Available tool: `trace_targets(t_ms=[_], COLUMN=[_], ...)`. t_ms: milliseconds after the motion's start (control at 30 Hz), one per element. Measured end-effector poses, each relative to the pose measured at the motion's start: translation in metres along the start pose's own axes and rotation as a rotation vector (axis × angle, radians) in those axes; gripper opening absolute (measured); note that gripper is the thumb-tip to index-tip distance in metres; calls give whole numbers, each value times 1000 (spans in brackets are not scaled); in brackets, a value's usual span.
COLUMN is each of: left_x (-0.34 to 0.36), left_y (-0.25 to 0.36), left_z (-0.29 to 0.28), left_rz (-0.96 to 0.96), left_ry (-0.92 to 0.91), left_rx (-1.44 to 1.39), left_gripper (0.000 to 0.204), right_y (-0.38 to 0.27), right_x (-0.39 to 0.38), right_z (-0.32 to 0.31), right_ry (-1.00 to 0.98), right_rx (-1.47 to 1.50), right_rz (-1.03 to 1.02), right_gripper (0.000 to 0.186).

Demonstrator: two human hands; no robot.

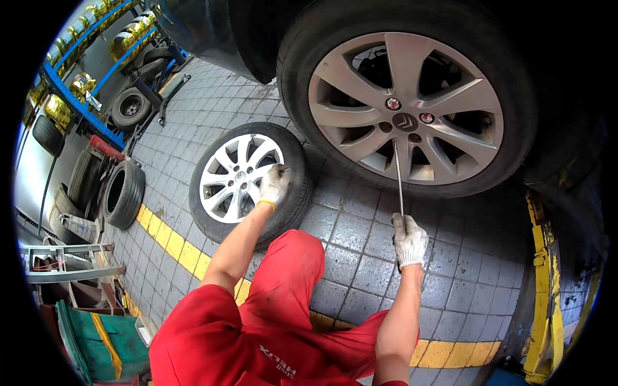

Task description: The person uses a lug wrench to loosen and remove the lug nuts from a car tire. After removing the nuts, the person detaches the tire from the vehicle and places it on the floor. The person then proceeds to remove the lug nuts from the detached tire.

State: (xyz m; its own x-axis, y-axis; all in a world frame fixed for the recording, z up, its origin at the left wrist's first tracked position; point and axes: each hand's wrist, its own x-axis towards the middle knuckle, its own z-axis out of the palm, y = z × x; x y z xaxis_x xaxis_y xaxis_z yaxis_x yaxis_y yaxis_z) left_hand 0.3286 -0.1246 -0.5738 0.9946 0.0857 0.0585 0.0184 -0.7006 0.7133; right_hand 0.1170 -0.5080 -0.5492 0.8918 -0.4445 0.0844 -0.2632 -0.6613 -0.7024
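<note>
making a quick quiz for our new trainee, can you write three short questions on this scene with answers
1. Multiple choice: which hand holds the metal rod?
A. left
B. right
C. both
2. True or false: both hands are bare.
3. Open question: where does the far end of the rod meet the car wheel?

Key
1. B: the right hand holds it.
2. False: that hand and the left hand, which is at the wheel on the floor, both wear whitish gloves.
3. Just below the centre of the wheel, among the bolt holes; whether it sits inside one is too small to tell.
</note>
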Motion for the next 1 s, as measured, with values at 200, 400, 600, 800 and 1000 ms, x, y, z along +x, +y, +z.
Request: trace_targets(t_ms=[200, 400, 600, 800, 1000], left_x=[42, 58, 63, 55, 55], left_y=[-80, -72, -89, -100, -106], left_z=[5, 22, 28, 23, 16], left_rz=[15, 96, 169, 137, 132], left_ry=[4, 21, 67, 13, 37], left_rx=[310, 379, 375, 266, 349], left_gripper=[42, 44, 51, 59, 57], right_y=[0, 3, -11, -3, -11], right_x=[2, -2, -5, -3, -1], right_z=[4, 8, 5, 11, 14], right_ry=[-16, -33, -49, -58, -51], right_rx=[-69, -17, -44, -12, 38], right_rz=[-43, 16, 31, 62, 63], right_gripper=[44, 47, 50, 50, 50])
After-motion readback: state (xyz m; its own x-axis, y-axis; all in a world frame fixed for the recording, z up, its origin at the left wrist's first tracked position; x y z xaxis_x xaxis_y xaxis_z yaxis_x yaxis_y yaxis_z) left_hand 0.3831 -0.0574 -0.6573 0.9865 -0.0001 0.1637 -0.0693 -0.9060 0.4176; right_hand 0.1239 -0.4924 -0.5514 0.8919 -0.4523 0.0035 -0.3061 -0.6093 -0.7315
